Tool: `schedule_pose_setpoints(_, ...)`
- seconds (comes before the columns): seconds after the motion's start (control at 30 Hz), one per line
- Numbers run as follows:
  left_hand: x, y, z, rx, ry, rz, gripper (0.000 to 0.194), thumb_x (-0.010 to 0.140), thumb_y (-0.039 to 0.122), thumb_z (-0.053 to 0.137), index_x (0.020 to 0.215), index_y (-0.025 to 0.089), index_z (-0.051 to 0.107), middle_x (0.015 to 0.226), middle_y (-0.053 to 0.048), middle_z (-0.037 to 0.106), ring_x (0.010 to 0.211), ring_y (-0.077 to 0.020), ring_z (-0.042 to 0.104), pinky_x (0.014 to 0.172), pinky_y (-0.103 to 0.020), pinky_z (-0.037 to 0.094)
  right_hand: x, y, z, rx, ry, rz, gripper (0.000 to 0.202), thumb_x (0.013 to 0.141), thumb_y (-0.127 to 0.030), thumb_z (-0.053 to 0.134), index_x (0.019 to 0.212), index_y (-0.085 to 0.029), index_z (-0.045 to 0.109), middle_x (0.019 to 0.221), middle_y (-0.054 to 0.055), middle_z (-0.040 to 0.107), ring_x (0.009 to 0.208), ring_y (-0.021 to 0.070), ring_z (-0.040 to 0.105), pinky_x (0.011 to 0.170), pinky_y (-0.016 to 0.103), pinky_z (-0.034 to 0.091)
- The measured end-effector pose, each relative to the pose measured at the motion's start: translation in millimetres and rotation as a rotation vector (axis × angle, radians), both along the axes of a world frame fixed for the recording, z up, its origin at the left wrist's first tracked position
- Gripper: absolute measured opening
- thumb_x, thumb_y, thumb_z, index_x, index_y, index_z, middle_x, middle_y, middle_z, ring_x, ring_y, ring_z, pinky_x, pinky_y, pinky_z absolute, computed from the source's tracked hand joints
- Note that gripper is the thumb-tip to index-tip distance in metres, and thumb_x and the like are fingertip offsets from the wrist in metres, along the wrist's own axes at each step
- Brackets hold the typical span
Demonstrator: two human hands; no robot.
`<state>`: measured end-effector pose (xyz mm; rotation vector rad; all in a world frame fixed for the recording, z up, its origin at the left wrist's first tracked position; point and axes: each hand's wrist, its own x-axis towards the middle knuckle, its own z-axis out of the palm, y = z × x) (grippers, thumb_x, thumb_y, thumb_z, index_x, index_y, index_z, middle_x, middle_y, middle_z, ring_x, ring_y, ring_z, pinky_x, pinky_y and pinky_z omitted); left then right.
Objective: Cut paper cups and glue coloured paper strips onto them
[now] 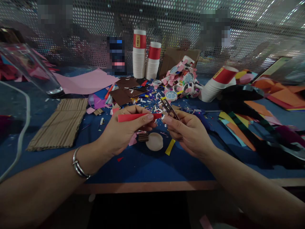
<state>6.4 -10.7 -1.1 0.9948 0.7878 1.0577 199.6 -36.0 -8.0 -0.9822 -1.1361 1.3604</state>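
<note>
Between the thumb and fingers of my left hand is a folded strip of red paper, its narrow end pointing right. My right hand is closed on a slim dark patterned piece with a yellowish tip, which slants up and left; its exact kind is unclear. The two hands are close together but apart, above the blue table. Below them lie a round pale disc, a small piece of corrugated cardboard and a yellow paper strip.
Behind my hands are many paper scraps, stacked paper cups and a heap of cut cup pieces. Corrugated cardboard and a clear glass are at left. A glue gun and black-handled scissors lie at right.
</note>
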Motion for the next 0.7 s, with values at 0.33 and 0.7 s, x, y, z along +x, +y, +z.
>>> schedule_pose_setpoints(0.33, -5.4, 0.8, 0.8, 0.090, 0.017, 0.075, 0.019, 0.074, 0.018, 0.091, 0.083, 0.016, 0.075, 0.081, -0.003, 0.081, 0.074, -0.0151, 0.077, 0.071, -0.023, 0.061, -1.0, -1.5, 1.7, -0.024, -0.099, 0.131, 0.051, 0.084, -0.064, 0.081, 0.078, -0.014, 0.070, 0.058, -0.009, 0.034, 0.050, 0.0046, 0.019, 0.043, 0.023, 0.012)
schedule_pose_setpoints(0.7, -2.5, -2.8, 2.2, 0.047, 0.091, -0.002, 0.020, 0.075, 0.018, 0.088, 0.082, 0.015, 0.070, 0.071, -0.002, 0.077, 0.064, -0.0134, 0.072, 0.063, -0.022, 0.057, 0.0, -2.9, 1.9, -0.015, -0.125, 0.157, 0.054, 0.083, -0.066, 0.081, 0.072, -0.017, 0.061, 0.056, -0.010, 0.030, 0.049, 0.0042, 0.017, 0.042, 0.022, 0.010)
